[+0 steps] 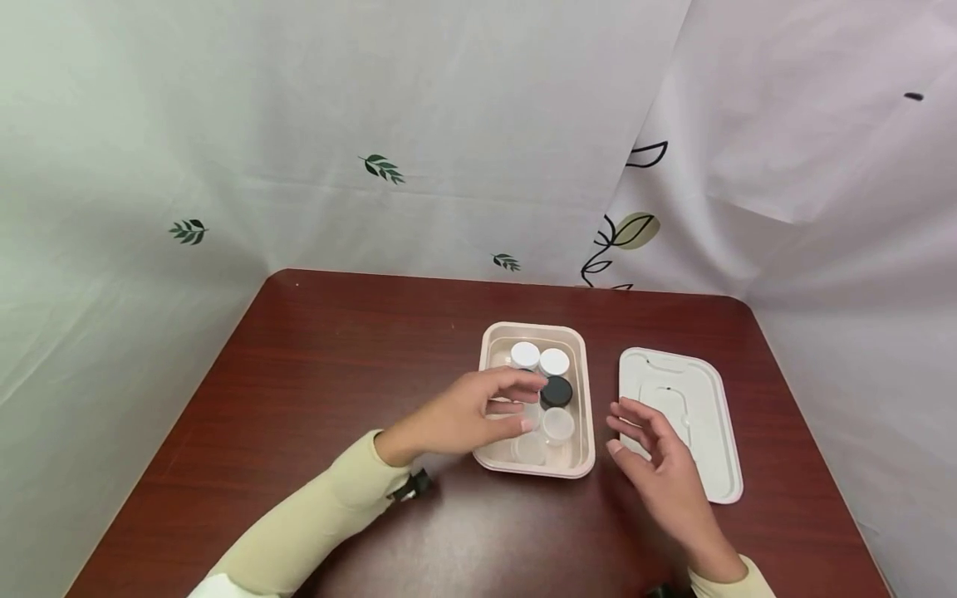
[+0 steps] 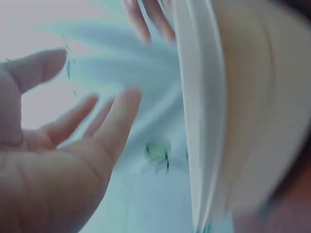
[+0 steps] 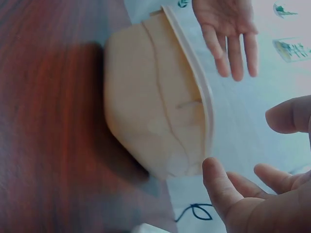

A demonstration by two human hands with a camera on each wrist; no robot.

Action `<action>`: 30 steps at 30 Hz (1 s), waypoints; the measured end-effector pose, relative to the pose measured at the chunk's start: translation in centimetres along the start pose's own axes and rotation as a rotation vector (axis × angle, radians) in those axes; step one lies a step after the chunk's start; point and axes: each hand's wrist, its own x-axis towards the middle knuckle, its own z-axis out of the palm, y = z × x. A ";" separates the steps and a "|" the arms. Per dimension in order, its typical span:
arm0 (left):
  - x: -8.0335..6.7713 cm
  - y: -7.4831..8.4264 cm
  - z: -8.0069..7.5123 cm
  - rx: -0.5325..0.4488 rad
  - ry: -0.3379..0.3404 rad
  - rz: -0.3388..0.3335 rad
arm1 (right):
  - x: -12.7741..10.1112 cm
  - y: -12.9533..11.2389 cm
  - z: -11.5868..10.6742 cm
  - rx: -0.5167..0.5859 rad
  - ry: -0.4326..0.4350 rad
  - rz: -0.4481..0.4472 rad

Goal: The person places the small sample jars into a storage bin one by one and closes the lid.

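Note:
A cream plastic box (image 1: 588,415) stands uncovered on the table. Inside it are small round jars: two white-topped ones (image 1: 554,362) at the far end, a black-topped one (image 1: 556,391) in the middle, and several clear ones (image 1: 557,425) nearer me. My left hand (image 1: 478,411) hovers over the box's left side, fingers loosely bent with nothing in them, covering some jars. To the right of the box is my right hand (image 1: 661,465), also holding nothing, its palm turned toward the box. In the head view it overlaps the white lid (image 1: 710,415), which lies flat.
The dark red-brown table (image 1: 359,349) extends left of the box and toward me. Pale cloth (image 1: 463,108) with leaf prints hangs behind and at both sides of it. A black strap piece (image 1: 411,486) shows by the left sleeve.

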 end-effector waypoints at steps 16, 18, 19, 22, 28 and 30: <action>2.5 3.3 11.0 -0.543 0.173 -0.194 | -0.8 0.8 -5.7 0.023 0.202 0.127; 3.2 3.2 12.2 -0.572 0.205 -0.205 | -1.1 1.2 -6.6 0.099 0.251 0.178; 3.5 3.2 12.8 -0.584 0.223 -0.212 | -1.2 1.4 -7.1 0.122 0.279 0.203; 4.5 3.0 14.6 -0.597 0.259 -0.238 | -1.6 2.2 -8.6 0.142 0.357 0.286; 6.1 2.4 17.9 -0.569 0.317 -0.281 | -1.8 3.9 -11.0 0.033 0.449 0.482; 6.4 1.9 18.6 -0.519 0.331 -0.291 | -1.7 4.5 -11.4 -0.049 0.451 0.543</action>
